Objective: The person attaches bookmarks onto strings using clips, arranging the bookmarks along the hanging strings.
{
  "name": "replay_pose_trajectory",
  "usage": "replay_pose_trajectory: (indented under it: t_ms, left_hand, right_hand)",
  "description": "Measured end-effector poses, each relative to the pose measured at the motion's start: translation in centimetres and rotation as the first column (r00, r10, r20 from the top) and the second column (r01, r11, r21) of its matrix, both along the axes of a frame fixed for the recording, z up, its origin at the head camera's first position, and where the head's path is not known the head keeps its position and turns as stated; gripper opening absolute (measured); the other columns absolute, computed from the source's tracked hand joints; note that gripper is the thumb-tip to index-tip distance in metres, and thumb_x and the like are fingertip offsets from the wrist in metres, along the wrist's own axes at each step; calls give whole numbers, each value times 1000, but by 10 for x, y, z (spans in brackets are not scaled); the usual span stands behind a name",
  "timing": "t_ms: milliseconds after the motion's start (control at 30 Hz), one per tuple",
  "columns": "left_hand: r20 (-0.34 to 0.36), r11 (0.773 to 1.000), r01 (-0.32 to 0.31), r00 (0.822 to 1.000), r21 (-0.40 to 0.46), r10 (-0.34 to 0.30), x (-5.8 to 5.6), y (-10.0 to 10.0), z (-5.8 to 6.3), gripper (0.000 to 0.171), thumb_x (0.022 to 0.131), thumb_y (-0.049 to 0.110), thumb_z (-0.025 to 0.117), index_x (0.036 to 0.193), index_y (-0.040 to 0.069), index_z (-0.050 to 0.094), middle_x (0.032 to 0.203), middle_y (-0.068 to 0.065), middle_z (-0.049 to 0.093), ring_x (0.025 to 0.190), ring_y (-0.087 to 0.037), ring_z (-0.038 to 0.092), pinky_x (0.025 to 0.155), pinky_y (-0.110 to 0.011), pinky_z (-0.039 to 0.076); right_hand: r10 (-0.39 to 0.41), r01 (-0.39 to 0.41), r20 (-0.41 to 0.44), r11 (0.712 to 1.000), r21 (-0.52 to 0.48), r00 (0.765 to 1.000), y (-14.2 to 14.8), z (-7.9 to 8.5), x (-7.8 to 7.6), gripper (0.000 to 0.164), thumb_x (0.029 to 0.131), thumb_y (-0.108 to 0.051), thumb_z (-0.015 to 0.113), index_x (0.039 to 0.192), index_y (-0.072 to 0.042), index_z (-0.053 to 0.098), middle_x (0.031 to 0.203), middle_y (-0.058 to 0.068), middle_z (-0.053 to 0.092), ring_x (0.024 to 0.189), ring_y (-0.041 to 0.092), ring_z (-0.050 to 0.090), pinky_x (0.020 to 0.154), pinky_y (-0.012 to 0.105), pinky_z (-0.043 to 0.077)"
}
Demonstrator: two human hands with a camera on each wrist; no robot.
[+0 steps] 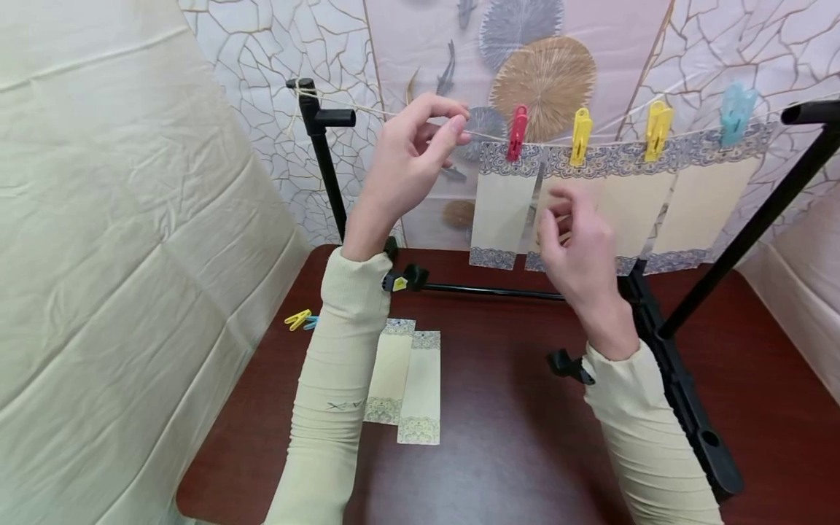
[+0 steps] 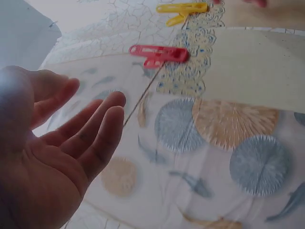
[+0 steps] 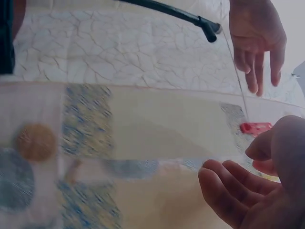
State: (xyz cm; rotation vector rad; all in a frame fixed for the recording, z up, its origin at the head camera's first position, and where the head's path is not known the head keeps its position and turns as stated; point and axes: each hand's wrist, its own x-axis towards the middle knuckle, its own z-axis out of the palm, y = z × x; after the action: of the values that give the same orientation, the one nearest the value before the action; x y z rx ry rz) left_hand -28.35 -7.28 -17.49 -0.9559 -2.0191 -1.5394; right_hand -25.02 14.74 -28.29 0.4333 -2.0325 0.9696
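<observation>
Across the back, a wall cloth (image 1: 226, 44) printed with cracked gold lines, fish and round discs; down the left, a cream padded cloth (image 1: 131, 219). Below, a dark red-brown surface (image 1: 499, 437). Standing on it, a black frame (image 1: 747, 235) with uprights at left and right and a low bar (image 1: 492, 292) between. Reaching forward over the surface, two cream sleeves (image 1: 341, 364).

Raised at the cord (image 2: 143, 96), between the left upright and the red clip (image 1: 518, 133), the left hand (image 1: 412, 153): fingers loosely bent, thumb apart in the left wrist view, nothing pinched; impossible to tell whether touching the cord. In front of the second hanging card (image 1: 558, 164), the right hand (image 1: 580, 244): fingers relaxed and half bent, gripping nothing.

Hanging from the cord in a row, four cream cards with blue lace-like borders: the first card (image 1: 504, 208), the second, the third card (image 1: 636, 208) and the fourth card (image 1: 702, 204). Flat on the surface beside the left sleeve, two more cards (image 1: 420, 386), partly overlapping.

Smallest, the clips: red on the first card, yellow clips (image 1: 580, 137) on the second and third, a blue clip (image 1: 737, 113) on the fourth. Near the left edge of the surface, a loose yellow clip (image 1: 297, 319) and a loose blue clip (image 1: 311, 322), the latter partly hidden by the sleeve.
</observation>
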Motion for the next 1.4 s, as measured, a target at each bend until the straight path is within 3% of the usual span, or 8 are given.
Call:
replay_pose_trajectory:
  t_ms: [100, 267, 500, 633, 800, 1000, 1233, 1400]
  left_hand:
    - [-13, 1000, -9, 1000, 18, 9, 4, -11, -8, 19, 100, 12, 55, 109, -2, 64, 115, -11, 68, 92, -18, 72, 70, -31, 56]
    - [-39, 999, -38, 998, 27, 40, 7, -29, -27, 20, 102, 14, 52, 106, -2, 63, 112, -14, 69, 88, -18, 73, 69, -33, 56]
    - [-48, 998, -48, 998, 49, 51, 10, -50, -58, 23, 104, 12, 46, 107, -3, 63, 105, -16, 70, 86, -19, 72, 68, -32, 56]
    - [-39, 997, -59, 997, 52, 61, 13, -62, -79, 23, 104, 11, 45, 108, -5, 62, 104, -19, 70, 85, -20, 72, 67, -32, 56]
    - [42, 993, -104, 994, 47, 102, 15, -79, -104, 22, 102, 17, 52, 109, -1, 63, 103, -17, 70, 87, -23, 70, 70, -29, 56]
    - [123, 988, -155, 981, 4, 153, 19, -98, -127, 21, 101, 16, 55, 111, 0, 63, 106, -19, 70, 91, -28, 69, 72, -27, 55]
    - [189, 978, -205, 959, -48, 210, 9, -123, -154, 24, 99, 18, 58, 118, 4, 60, 109, -19, 69, 89, -18, 71, 71, -26, 55]
    - [235, 956, -251, 930, -153, 282, 1, -142, -171, 29, 100, 18, 57, 125, 5, 57, 114, -20, 68, 90, -11, 70, 70, -19, 52]
  right_hand:
    - [50, -50, 16, 999, 18, 999, -6, -19, -4, 24, 94, -3, 54, 116, 6, 59, 88, 18, 71, 64, 22, 63, 61, 10, 44]
    - [80, -89, 124, 994, 66, 989, -18, -52, -9, 22, 94, -6, 56, 114, 1, 59, 90, 15, 71, 68, 21, 63, 62, 29, 48]
    - [127, -154, 301, 986, 68, 945, -34, -85, -16, 23, 96, -13, 56, 117, -4, 59, 89, 8, 68, 69, 18, 60, 66, 33, 47]
    - [150, -205, 405, 974, 97, 902, -43, -98, -19, 22, 98, -19, 55, 117, -9, 59, 92, 5, 69, 69, 16, 60, 67, 34, 48]
    - [184, -291, 520, 948, 132, 834, -57, -110, -25, 24, 99, -26, 54, 118, -13, 59, 95, 2, 68, 75, 15, 60, 71, 34, 50]
    - [200, -358, 572, 917, 177, 795, -70, -121, -33, 28, 99, -29, 55, 120, -11, 59, 88, 1, 63, 74, 15, 57, 72, 34, 48]
    - [190, -436, 664, 871, 227, 724, -79, -134, -39, 32, 98, -34, 58, 121, -12, 60, 90, 2, 60, 78, 16, 55, 68, 31, 46]
    - [175, -484, 721, 839, 246, 671, -87, -146, -43, 37, 99, -38, 56, 125, -12, 58, 104, 5, 61, 91, 17, 57, 76, 34, 49]
